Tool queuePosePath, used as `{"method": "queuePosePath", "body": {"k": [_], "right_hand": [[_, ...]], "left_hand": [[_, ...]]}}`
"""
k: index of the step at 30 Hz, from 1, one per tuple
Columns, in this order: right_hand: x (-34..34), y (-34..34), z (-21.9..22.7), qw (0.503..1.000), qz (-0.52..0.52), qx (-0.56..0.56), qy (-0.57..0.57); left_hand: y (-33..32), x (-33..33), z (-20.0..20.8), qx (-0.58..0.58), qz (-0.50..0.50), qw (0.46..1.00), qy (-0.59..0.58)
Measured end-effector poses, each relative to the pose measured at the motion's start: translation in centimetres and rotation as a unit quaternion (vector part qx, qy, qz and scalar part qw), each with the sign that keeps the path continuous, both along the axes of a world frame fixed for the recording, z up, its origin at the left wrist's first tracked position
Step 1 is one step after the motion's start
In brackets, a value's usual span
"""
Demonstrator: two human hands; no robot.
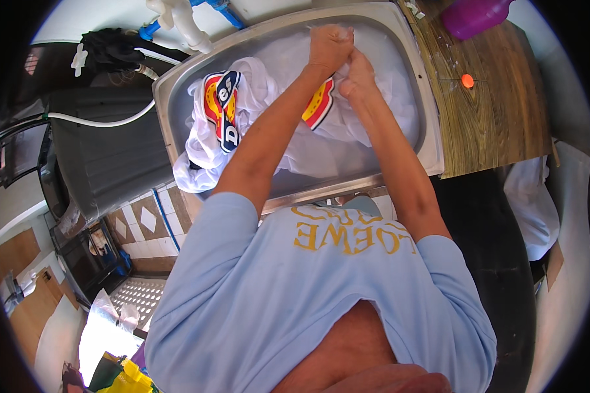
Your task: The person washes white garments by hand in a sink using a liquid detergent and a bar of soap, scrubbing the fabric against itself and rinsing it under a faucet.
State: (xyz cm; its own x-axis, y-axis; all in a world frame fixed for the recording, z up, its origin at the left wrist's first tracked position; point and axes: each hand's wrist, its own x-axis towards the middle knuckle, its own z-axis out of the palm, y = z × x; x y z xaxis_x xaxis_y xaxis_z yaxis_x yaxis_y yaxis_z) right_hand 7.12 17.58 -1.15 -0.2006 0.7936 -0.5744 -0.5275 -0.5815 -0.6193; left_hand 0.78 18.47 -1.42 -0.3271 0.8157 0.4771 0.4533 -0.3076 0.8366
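A metal sink basin holds soaked white fabric, and a white garment with a red, yellow and navy printed design is heaped at its left side. My left hand is closed in a fist near the far rim, gripping a bunch of the wet white cloth. Pressed up against it from the right is my right hand, its fingers curled in on the same cloth. Just below the two hands shows another part of the print. How much cloth sits inside the fingers is hidden.
Right of the basin is a wood-patterned counter with an orange cap and a purple container. A white pipe stands behind the far rim. On the left, a white hose crosses a dark grey surface.
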Motion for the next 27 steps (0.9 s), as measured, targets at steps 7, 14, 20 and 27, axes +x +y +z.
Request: {"method": "queuePosePath", "body": {"k": [7, 14, 20, 27], "right_hand": [[4.3, -1.1, -2.0, 0.977, 0.004, 0.02, 0.214], [8.7, 1.7, 0.4, 0.994, 0.064, 0.034, 0.087], [9.1, 1.6, 1.6, 0.992, 0.092, 0.081, 0.027], [9.1, 2.4, 5.9, 0.963, 0.207, 0.169, -0.031]], "left_hand": [[0.2, 0.1, -1.0, -0.014, 0.002, 1.0, -0.027], [-4.8, -6.7, 3.6, -0.243, -0.043, 0.955, -0.164], [-9.4, -8.0, 5.4, -0.25, -0.117, 0.959, -0.066], [-11.5, -9.4, 9.9, -0.24, -0.189, 0.952, -0.002]]}}
